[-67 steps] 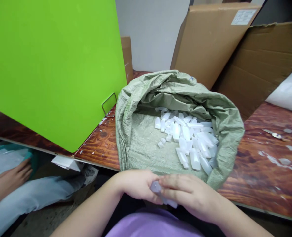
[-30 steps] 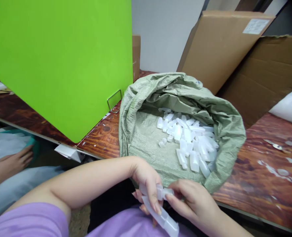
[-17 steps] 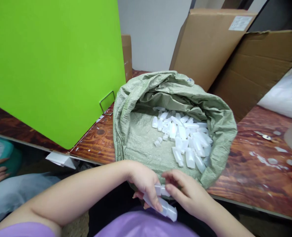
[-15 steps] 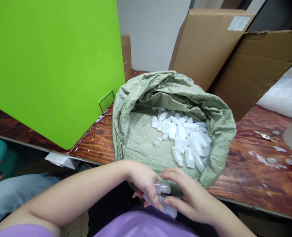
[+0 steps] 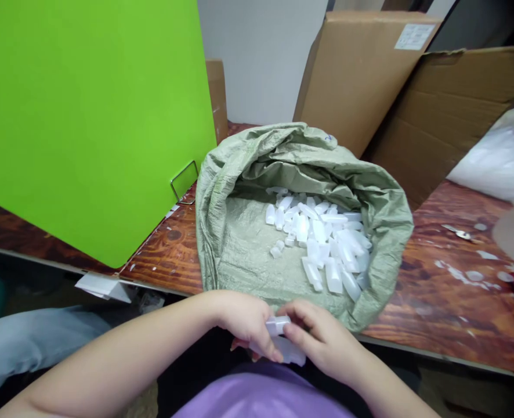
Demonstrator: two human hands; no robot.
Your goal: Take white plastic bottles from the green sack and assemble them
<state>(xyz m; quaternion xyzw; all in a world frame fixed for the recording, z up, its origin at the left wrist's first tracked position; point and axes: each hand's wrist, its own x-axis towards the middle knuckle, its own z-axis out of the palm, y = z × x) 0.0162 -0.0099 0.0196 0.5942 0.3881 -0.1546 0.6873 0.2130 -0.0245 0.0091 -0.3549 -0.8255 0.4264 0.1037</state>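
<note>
Both hands meet at the desk's near edge: left hand (image 5: 248,322) grips small plastic bottles (image 5: 285,348), right hand (image 5: 322,337) pinches one bottle (image 5: 277,325). Fitting seems underway; aligning them needs care. More fill the sack (image 5: 239,232).

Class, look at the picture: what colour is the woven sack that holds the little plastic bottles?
The sack is pale grey-green, clearest in the head view.

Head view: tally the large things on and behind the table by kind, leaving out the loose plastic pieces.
Green woven sack: 1
Green board: 1
Cardboard boxes: 3
White plastic bag: 1
Total: 6
</note>
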